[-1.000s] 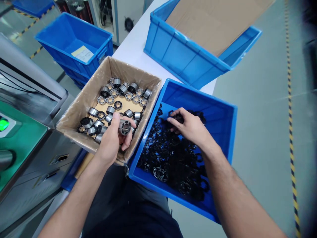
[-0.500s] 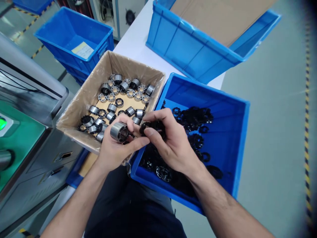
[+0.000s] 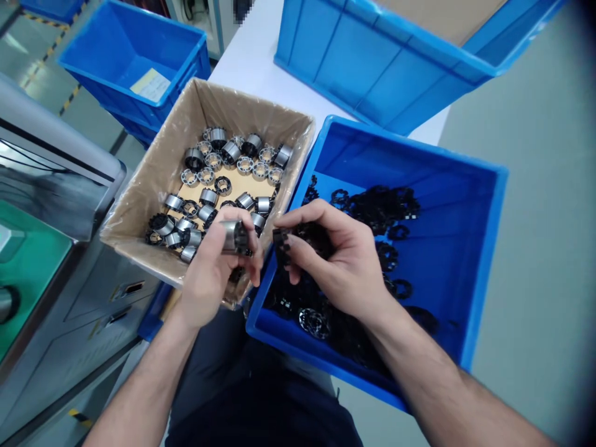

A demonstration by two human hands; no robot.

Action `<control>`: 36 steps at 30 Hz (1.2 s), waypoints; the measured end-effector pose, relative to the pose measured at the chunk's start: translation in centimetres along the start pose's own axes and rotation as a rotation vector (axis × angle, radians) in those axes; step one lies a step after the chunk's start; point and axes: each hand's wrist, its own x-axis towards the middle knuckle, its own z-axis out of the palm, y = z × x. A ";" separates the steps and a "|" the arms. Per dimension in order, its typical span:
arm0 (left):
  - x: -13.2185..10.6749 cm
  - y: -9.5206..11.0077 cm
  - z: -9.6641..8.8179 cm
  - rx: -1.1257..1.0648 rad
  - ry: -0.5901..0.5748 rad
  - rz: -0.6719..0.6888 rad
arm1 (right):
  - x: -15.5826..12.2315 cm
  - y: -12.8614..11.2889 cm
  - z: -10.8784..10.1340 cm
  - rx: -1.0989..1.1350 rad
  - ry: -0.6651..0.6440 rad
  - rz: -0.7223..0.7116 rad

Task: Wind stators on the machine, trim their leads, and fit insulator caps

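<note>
My left hand is closed round a grey metal cylinder part, held above the near edge of a plastic-lined cardboard box that contains several more such metal parts. My right hand pinches black plastic ring parts between thumb and fingers, a short gap to the right of the cylinder. It hovers over the near blue bin, whose floor is covered with several black rings.
A larger blue crate with a cardboard sheet stands behind on the white table. Another blue crate with a paper slip sits at the far left. A grey and green machine borders the left.
My right hand left the bin with black rings and met the left hand's cylinder. The two hands have since drawn slightly apart, and the cylinder has turned in my left fingers.
</note>
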 end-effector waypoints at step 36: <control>0.0 -0.2 -0.6 0.192 0.054 -0.076 | -0.8 1.5 0.1 -0.468 0.037 -0.364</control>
